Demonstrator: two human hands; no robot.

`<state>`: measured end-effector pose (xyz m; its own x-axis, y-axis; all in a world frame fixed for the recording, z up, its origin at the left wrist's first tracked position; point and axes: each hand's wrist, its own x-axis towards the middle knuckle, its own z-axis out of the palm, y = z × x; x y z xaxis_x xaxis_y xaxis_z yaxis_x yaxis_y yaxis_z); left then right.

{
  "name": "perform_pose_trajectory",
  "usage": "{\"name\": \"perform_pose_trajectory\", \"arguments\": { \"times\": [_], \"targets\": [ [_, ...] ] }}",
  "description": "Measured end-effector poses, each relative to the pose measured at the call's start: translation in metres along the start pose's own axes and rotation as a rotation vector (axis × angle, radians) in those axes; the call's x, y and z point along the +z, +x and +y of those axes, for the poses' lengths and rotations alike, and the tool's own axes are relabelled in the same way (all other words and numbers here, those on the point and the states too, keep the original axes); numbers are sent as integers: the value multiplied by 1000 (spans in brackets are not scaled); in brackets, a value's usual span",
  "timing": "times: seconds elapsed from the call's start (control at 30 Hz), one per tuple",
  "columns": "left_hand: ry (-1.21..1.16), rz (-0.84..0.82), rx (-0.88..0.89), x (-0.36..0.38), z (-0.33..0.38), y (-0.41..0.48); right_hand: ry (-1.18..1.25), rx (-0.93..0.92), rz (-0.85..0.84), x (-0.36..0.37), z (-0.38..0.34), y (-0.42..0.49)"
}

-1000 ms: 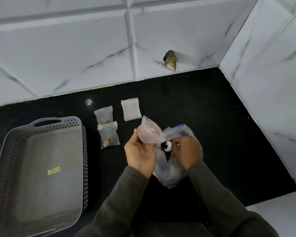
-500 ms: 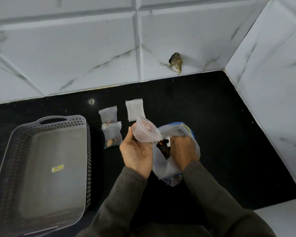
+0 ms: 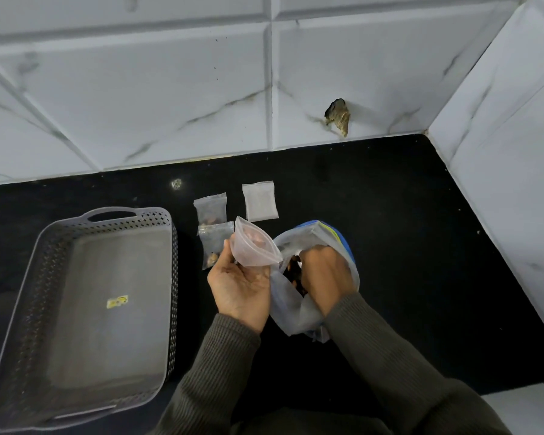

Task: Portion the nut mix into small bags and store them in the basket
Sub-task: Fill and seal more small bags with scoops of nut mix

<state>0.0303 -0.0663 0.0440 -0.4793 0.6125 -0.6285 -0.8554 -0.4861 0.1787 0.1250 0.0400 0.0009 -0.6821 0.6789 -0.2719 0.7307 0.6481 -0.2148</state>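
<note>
Black countertop (image 3: 390, 215) carries the grey basket (image 3: 38, 255). Right of the basket, the left hand (image 3: 242, 287) grips an open small bag (image 3: 253, 248). Further right, the right hand (image 3: 324, 274) dips into the nut mix bag (image 3: 291, 309), fingers hidden, grip impossible to tell. Two filled bags (image 3: 210, 208) lie beside the basket.

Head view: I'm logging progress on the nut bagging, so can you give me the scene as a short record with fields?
left hand: holds small bag, mouth open, beside the big bag
right hand: reaches into big bag; fingers hidden
filled bags: two, on the counter, right of the basket
empty bag: flat on counter, beyond the hands
basket: left of the hands, no bags inside yet
</note>
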Motion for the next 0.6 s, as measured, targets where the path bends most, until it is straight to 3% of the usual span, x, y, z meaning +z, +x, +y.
{"name": "perform_pose_trajectory", "arguments": {
  "times": [0.3,0.6],
  "targets": [
    [-51,23,-24,4,1,-8,-3,-110,-58,7,2,-6],
    [-29,14,30,-7,13,-3,189,-32,-104,12,-4,-1]
  ]
}}
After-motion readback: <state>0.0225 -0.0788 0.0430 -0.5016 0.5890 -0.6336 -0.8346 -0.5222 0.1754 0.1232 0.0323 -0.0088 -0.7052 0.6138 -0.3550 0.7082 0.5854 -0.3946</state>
